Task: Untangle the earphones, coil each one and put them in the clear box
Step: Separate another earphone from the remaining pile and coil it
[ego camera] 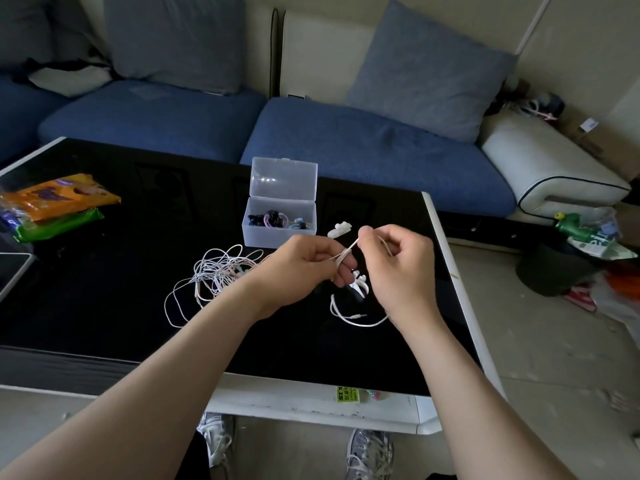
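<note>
Above the black table (104,323), my left hand (304,271) grips a white earphone cable (346,252), and my right hand (398,265) pinches the same cable just to its right. The cable's white earbuds (358,284) hang below my hands, and a loop of it (349,317) lies on the table. A tangled heap of white earphone cables (214,271) lies left of my left wrist. The clear box (280,220) stands open behind my hands, lid up, with coiled dark, pink and blue earphones inside.
A small white piece (339,229) lies right of the box. Orange and green snack packets (59,206) sit at the table's left, and a device's corner (10,271) below them. A blue sofa (346,147) runs behind the table. Clutter covers the floor at right (588,258).
</note>
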